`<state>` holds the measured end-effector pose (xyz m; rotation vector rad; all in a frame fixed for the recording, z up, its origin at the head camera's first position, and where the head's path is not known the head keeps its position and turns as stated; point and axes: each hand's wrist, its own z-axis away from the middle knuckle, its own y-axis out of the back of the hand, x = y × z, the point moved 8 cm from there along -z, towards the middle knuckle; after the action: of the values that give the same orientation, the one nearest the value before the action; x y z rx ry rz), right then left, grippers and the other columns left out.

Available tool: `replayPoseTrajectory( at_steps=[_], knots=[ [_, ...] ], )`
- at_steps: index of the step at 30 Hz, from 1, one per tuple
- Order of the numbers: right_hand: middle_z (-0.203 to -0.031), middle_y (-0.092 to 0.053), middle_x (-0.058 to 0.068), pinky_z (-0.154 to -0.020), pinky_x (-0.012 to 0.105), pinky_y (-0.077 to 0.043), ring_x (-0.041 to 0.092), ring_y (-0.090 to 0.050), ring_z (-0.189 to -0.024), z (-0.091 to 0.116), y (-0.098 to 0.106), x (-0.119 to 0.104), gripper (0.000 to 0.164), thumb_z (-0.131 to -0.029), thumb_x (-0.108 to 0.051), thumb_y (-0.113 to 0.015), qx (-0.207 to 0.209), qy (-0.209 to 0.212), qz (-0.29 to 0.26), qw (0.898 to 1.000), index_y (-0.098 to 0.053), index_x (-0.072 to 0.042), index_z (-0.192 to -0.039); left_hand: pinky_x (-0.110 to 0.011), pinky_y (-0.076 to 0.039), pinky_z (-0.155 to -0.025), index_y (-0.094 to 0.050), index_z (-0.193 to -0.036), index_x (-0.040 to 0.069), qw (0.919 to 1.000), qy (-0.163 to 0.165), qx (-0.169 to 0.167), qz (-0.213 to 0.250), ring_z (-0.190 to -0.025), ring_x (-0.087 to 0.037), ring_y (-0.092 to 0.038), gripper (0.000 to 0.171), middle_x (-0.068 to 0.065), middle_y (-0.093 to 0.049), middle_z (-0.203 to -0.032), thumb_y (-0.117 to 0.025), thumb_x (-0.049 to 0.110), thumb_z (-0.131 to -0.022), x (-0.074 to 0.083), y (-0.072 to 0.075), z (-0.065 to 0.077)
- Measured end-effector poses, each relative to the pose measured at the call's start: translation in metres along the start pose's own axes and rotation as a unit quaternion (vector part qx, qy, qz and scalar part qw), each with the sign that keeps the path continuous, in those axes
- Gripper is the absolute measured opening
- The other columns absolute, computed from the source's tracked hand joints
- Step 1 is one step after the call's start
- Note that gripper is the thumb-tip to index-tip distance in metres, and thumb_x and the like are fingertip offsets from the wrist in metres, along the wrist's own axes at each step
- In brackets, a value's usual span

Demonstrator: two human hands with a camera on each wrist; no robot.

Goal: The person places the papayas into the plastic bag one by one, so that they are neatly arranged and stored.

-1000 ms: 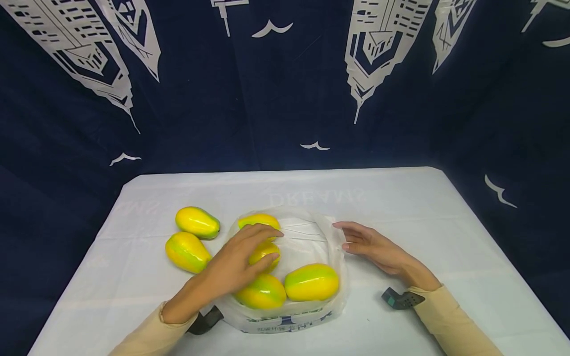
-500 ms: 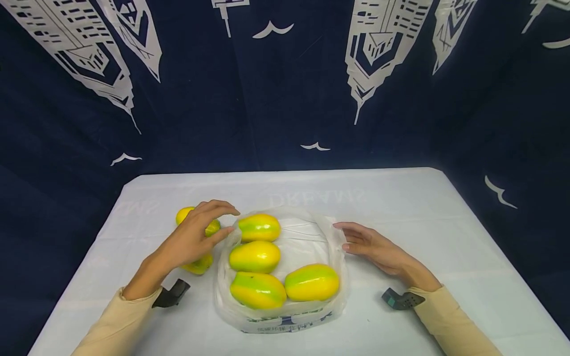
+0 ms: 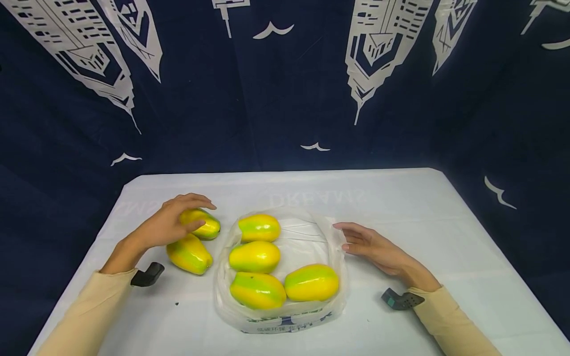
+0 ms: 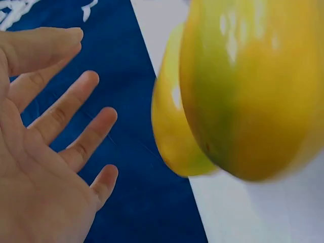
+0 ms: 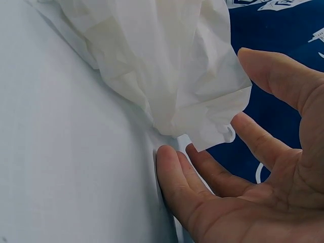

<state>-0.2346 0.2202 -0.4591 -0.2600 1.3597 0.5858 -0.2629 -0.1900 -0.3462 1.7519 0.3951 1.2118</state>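
Note:
My left hand (image 3: 171, 222) hovers over the far one of two yellow-green papayas, its fingers spread and apart from the fruit in the left wrist view. That far papaya (image 3: 210, 228) is partly covered by the hand. Just nearer lies the other papaya (image 3: 190, 254), below the wrist. A thin white plastic bag (image 3: 289, 324) sits mid-table with its mouth spread wide. Inside it, three papayas are lined up along the left, among them the middle one (image 3: 255, 257), and another papaya (image 3: 311, 283) lies front right. My right hand (image 3: 378, 249) has relaxed fingers, fingertips right at the bag's right rim.
A white cloth (image 3: 427, 212) covers the table, and a dark blue printed curtain (image 3: 285, 99) hangs behind it. Black wrist devices, such as the left one (image 3: 148, 275), sit below each cuff. A small dark speck (image 3: 176, 303) lies at the front left.
My left hand has drawn back from over the bag, moving left to the two loose papayas. The papayas in the bag are uncovered now. My right hand stays at the rim.

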Motion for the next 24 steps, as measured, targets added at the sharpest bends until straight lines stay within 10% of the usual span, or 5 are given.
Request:
replayPoseTrajectory(
  at_steps=[24],
  knots=[
    [-0.160, -0.034, 0.018, -0.105, 0.026, -0.049, 0.041, -0.038, -0.144, 0.001, -0.001, -0.001, 0.061, -0.096, -0.018, -0.067, 0.003, -0.004, -0.004, 1.000, -0.041, -0.010, -0.151, -0.077, -0.022, -0.110, -0.064, -0.133, 0.008, 0.9919, 0.039, -0.060, 0.105, -0.143, -0.051, -0.028, 0.042, -0.025, -0.038, -0.153, -0.068, 0.010, -0.091, -0.059, -0.009, -0.001]
  ],
)
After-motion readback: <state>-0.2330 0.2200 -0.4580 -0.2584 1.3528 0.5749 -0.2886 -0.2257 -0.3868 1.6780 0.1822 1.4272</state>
